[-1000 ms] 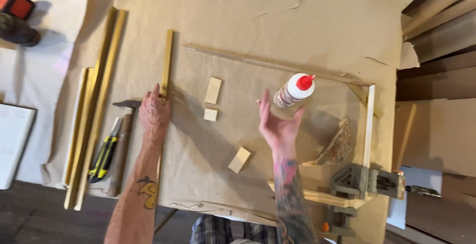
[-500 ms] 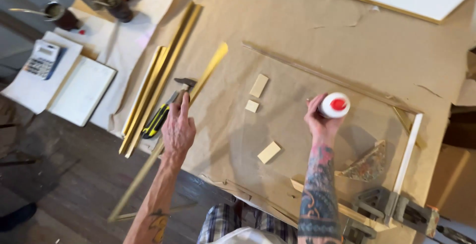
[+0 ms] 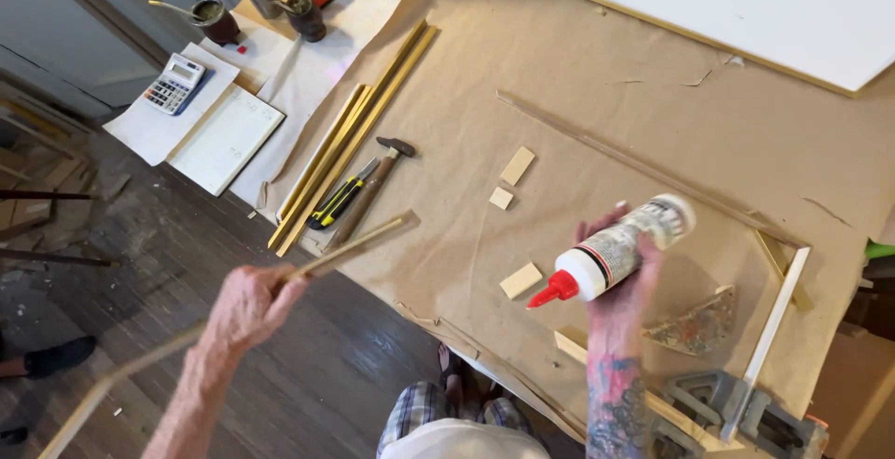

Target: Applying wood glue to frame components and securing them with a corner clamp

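The wooden strip [image 3: 345, 252] has come up off the worktop [image 3: 597, 123], gripped in the left hand [image 3: 244, 306], fingers closed around it, its long axis running up-right toward the glue bottle [image 3: 615, 252], which the right hand [image 3: 623, 296] clasps, red nozzle pointing down-left toward the strip

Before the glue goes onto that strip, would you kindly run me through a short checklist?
1. Left hand grips the long wooden strip: ok.
2. Right hand holds the glue bottle: ok.
3. Red nozzle points down toward the paper-covered table: ok.
4. Nozzle open: cannot tell.
5. Strip supported on the table: not ok, it is lifted off the edge.
6. Small wooden blocks lie apart from the strip: ok.
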